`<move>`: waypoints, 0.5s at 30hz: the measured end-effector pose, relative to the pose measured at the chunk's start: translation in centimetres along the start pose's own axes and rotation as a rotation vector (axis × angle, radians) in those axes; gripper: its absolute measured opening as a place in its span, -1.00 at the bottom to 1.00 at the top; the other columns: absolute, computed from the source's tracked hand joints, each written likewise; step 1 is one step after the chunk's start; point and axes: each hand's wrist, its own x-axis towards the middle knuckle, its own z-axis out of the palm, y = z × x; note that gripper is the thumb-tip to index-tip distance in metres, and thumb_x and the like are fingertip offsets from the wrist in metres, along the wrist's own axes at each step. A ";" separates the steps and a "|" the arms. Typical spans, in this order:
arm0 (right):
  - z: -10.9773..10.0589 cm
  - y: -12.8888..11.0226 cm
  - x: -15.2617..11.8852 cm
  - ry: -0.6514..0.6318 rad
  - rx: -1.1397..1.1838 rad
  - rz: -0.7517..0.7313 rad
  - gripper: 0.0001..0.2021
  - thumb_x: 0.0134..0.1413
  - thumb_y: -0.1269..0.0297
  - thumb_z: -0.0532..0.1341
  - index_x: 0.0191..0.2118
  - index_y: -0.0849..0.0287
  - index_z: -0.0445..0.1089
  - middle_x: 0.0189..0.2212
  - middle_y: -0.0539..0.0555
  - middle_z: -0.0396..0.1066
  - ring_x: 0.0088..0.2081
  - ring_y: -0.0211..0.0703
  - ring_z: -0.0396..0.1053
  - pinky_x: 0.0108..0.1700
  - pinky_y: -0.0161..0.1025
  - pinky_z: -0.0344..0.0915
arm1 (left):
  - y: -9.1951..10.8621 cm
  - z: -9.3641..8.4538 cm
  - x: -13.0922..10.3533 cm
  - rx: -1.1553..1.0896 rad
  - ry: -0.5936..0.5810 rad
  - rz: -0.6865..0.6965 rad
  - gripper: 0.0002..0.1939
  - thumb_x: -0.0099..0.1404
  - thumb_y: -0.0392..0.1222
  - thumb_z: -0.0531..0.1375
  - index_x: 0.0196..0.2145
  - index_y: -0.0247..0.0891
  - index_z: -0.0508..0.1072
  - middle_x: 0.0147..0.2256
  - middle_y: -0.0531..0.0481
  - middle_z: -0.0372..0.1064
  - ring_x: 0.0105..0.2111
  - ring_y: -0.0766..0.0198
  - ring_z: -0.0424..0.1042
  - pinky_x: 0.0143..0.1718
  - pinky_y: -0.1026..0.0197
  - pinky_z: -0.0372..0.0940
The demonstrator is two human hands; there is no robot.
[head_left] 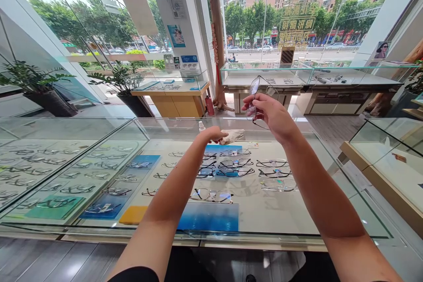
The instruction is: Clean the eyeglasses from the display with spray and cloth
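Note:
My right hand [269, 114] is raised over the far side of the glass counter, its fingers closed on a pair of eyeglasses [254, 86]. The glasses are thin-framed and tilted on end, with one lens above my fingers and part of the frame below them. My left hand [214, 134] is low over the counter top, fingers stretched toward a crumpled pale cloth [234, 135]. Whether the fingertips touch the cloth, I cannot tell. Just behind that hand stands a small white spray bottle [201, 126], partly hidden.
Under the glass of the counter [277, 216], several rows of eyeglasses [236, 163] lie on white, blue and green panels. A yellow piece [134, 215] lies near its front edge. More display cases [264, 70] stand by the windows, with another [390, 158] to the right.

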 end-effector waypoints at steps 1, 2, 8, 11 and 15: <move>0.0 0.0 0.0 0.000 -0.004 -0.001 -0.78 0.30 0.11 0.25 -0.09 0.07 0.57 -0.09 0.13 0.62 -0.18 -0.11 0.44 -0.12 -0.08 0.34 | 0.0 -0.2 0.0 -0.040 0.041 0.019 -0.59 0.22 0.00 0.46 -0.65 -0.24 0.51 -0.44 -0.24 0.60 -0.40 0.05 0.54 -0.26 0.07 0.41; 0.0 0.1 0.0 0.001 -0.006 -0.002 -0.78 0.30 0.11 0.25 -0.10 0.07 0.57 -0.09 0.13 0.62 -0.18 -0.11 0.44 -0.12 -0.08 0.34 | 0.0 -0.4 -0.1 -0.087 0.089 0.043 -0.63 0.18 -0.05 0.47 -0.65 -0.24 0.52 -0.47 -0.21 0.57 -0.41 0.08 0.51 -0.29 0.09 0.39; -0.1 0.1 0.1 0.001 -0.007 0.012 -0.79 0.28 0.11 0.25 -0.12 0.06 0.57 -0.11 0.12 0.62 -0.19 -0.10 0.43 -0.12 -0.06 0.33 | 0.8 -1.4 -1.0 -0.488 0.308 0.157 -0.84 -0.09 -0.29 0.45 -0.53 -0.22 0.55 -0.48 -0.06 0.50 -0.43 0.21 0.42 -0.39 0.20 0.40; -0.1 0.1 0.0 -0.003 -0.009 0.012 -0.79 0.28 0.11 0.26 -0.11 0.06 0.58 -0.11 0.12 0.62 -0.19 -0.10 0.43 -0.12 -0.07 0.34 | 1.6 -1.9 -1.8 -0.700 0.371 0.185 -0.81 -0.09 -0.28 0.39 -0.48 -0.21 0.46 -0.45 -0.01 0.46 -0.39 0.25 0.43 -0.34 0.22 0.47; 0.0 0.0 -0.1 -0.007 -0.016 0.028 -0.78 0.28 0.11 0.25 -0.12 0.07 0.59 -0.11 0.13 0.63 -0.19 -0.11 0.44 -0.12 -0.09 0.33 | 2.9 -3.4 -3.8 -0.894 0.426 0.237 -0.77 -0.07 -0.25 0.30 -0.39 -0.19 0.40 -0.42 0.06 0.37 -0.39 0.30 0.39 -0.34 0.27 0.45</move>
